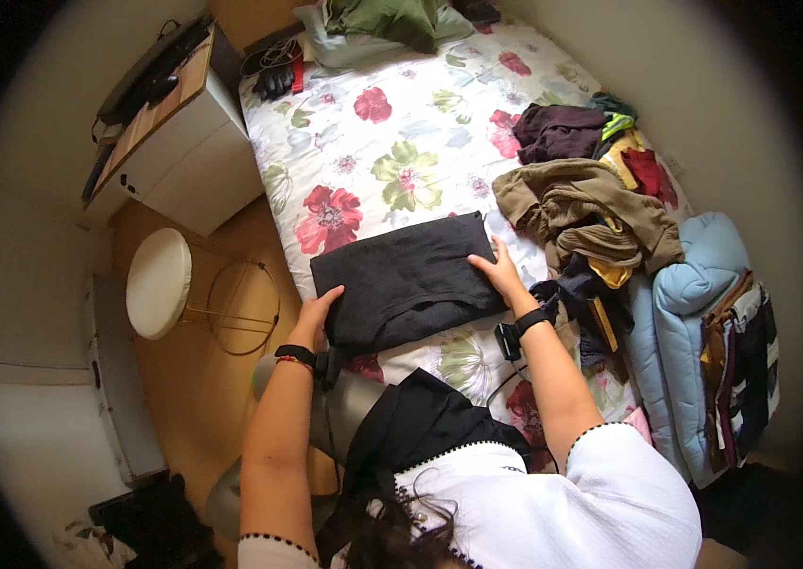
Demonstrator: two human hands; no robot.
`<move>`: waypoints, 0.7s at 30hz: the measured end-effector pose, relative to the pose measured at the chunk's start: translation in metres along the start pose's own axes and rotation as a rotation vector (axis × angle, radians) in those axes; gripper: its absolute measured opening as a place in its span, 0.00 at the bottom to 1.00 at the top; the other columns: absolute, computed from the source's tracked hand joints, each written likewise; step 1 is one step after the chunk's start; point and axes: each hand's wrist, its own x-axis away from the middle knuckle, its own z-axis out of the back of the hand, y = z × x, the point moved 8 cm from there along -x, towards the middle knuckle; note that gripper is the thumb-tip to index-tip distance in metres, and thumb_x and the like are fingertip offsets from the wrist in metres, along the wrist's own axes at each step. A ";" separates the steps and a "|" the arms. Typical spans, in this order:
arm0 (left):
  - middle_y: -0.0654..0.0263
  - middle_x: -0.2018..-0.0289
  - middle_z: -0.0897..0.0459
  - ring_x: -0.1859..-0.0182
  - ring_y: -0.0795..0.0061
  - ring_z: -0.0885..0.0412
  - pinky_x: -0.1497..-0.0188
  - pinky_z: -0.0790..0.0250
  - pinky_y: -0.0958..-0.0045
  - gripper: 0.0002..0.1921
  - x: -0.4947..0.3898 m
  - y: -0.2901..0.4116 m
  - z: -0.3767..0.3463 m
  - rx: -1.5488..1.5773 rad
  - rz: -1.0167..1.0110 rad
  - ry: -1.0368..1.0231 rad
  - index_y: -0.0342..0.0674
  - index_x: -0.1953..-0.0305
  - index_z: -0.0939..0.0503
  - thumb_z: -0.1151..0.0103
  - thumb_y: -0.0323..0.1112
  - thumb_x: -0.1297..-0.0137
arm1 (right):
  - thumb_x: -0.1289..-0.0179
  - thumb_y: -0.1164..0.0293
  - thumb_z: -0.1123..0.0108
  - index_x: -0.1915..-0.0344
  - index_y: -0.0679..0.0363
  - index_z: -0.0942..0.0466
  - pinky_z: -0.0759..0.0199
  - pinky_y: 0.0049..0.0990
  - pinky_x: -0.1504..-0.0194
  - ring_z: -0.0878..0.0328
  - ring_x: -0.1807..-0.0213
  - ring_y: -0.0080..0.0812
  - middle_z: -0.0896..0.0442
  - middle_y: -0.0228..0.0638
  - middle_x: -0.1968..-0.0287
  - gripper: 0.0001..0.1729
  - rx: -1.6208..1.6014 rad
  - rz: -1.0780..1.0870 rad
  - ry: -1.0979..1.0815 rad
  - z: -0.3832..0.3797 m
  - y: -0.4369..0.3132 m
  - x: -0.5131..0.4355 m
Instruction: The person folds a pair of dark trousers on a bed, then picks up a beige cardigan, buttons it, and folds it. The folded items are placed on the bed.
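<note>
A folded black cloth garment (pixel 408 274) lies on a bed with a floral sheet (pixel 437 128). At the garment's left edge, my left hand (pixel 317 313) has its thumb on top and its other fingers mostly hidden beneath or behind the edge. My right hand (pixel 501 270) grips the right edge, thumb on top, with some fingers seen beyond the side. Each wrist wears a black strap with a small device and a cable. More black fabric (pixel 430 419) lies near my lap.
Crumpled clothes, among them a brown garment (pixel 586 206) and a dark purple one (pixel 561 133), lie along the bed's right side beside a folded light blue quilt (pixel 693 306). On the left stand a round white-topped stool (pixel 158 283) and a white cabinet (pixel 195 149). A pillow (pixel 316 43) lies at the far end.
</note>
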 end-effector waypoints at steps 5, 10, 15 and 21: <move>0.59 0.46 0.16 0.47 0.64 0.18 0.42 0.26 0.67 0.35 0.023 -0.006 -0.020 -0.107 0.102 -0.162 0.31 0.40 0.23 0.24 0.46 0.45 | 0.50 0.58 0.19 0.21 0.63 0.55 0.39 0.35 0.30 0.34 0.29 0.43 0.34 0.53 0.29 0.67 0.115 0.243 -0.090 -0.020 -0.019 0.006; 0.58 0.44 0.18 0.47 0.63 0.17 0.43 0.22 0.65 0.29 0.056 0.026 -0.046 -0.013 -0.125 -0.324 0.34 0.34 0.28 0.33 0.35 0.35 | 0.43 0.59 0.25 0.20 0.63 0.60 0.63 0.34 0.21 0.62 0.17 0.41 0.58 0.47 0.17 0.64 0.205 0.452 -0.150 -0.022 -0.073 0.038; 0.55 0.46 0.18 0.49 0.61 0.16 0.48 0.21 0.61 0.28 0.106 0.065 -0.074 -0.164 -0.253 -0.421 0.32 0.36 0.27 0.35 0.38 0.33 | 0.45 0.69 0.31 0.18 0.47 0.65 0.43 0.33 0.28 0.41 0.23 0.47 0.51 0.50 0.19 0.64 0.208 0.414 -0.197 0.004 -0.132 0.103; 0.56 0.48 0.16 0.52 0.63 0.15 0.51 0.20 0.62 0.25 0.158 0.082 -0.090 -0.307 -0.211 -0.448 0.31 0.39 0.25 0.36 0.38 0.32 | 0.44 0.73 0.32 0.18 0.53 0.65 0.57 0.30 0.23 0.55 0.18 0.38 0.58 0.46 0.17 0.63 0.096 0.464 -0.118 0.060 -0.164 0.205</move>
